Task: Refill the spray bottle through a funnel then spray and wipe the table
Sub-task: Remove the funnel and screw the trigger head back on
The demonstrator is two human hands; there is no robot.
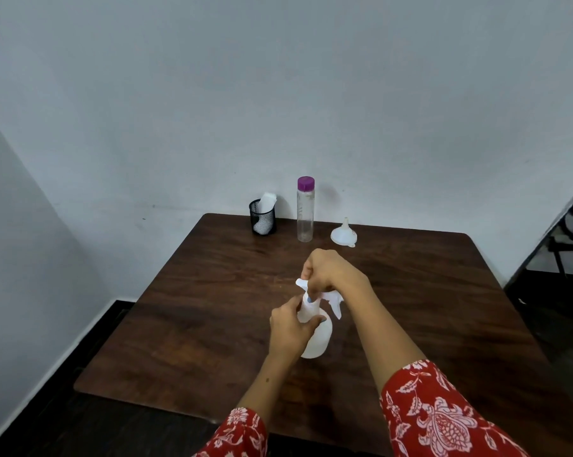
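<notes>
Spray bottle (316,338): upright on the tabletop (186,311), centre of frame.
We see the left hand (290,329) with fingers curled round its neck; the right hand (331,272) fingers grip the sprayer head (333,300).

The spray bottle (318,334) is partly covered: the left hand (290,331) wraps its neck and hides that side of the body, and the right hand (328,272) closes over the spray head — only the trigger and a white tip show, so whether the head is seated or loose cannot be told. Beyond the spray bottle, the clear bottle (305,212) may hold liquid or not; that cannot be told. The worktop (192,318) loses its near edge behind the patterned sleeves (443,420), themselves cut off at the picture's bottom.
</notes>
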